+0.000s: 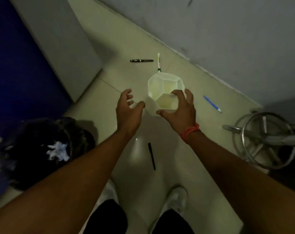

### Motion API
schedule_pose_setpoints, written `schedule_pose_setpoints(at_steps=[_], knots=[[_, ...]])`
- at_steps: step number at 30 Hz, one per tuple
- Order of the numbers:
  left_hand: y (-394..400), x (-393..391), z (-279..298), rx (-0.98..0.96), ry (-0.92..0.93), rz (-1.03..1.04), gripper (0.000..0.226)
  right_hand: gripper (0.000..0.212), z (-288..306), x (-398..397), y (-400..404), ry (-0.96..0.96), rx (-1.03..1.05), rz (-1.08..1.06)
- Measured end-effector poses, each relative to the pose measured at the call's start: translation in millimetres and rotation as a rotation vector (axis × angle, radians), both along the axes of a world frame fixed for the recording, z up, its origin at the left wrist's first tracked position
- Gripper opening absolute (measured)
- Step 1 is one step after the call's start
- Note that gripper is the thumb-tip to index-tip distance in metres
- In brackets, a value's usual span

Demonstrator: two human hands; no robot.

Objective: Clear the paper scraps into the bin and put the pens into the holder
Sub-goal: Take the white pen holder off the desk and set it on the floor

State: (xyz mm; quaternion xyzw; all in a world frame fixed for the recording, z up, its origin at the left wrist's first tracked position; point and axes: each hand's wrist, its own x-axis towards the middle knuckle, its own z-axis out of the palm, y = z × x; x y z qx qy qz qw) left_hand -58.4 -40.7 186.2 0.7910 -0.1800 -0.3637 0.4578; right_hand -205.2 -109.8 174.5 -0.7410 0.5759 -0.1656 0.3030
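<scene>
Reaching over the holder (160, 85), the right hand (180, 108) spreads a wide, empty grip at its near rim; the left hand (128, 108), open, hovers just beside it.

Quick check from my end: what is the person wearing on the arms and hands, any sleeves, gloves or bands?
Both forearms are bare in the head view, with no sleeves or gloves showing. The right hand has an orange-red thread band wound round its wrist. The left hand and its wrist carry nothing visible: no ring, watch or band can be made out in this dim picture.
</scene>
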Motion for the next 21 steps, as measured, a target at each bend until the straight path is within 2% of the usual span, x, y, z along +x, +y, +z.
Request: schedule_pose_setpoints(at_steps=[3,8,14,18,21], knots=[[-18.4,6.7,-88.0,-0.032,-0.070,0.060,0.051,0.073,-91.4,13.5,-11.4,0.053,-0.045,0.082],[-57.5,33.1,-173.8,-0.154,-0.147,0.176,0.041,0.076,-176.7,27.0,-33.8,0.083,-0.146,0.185],[-100.4,70.4,-200.9,-0.252,-0.158,0.174,0.026,0.076,-214.4,28.2,-29.1,0.141,-0.318,0.273],[-120.4,94.5,-204.3,-0.201,-0.153,-0.041,0.018,0.078,-223.4,31.6,-22.0,0.234,-0.345,0.344],[-139.9,99.0,-199.4,-0.204,-0.153,-0.154,0.020,0.095,-212.9,28.8,-20.2,0.263,-0.325,0.378]])
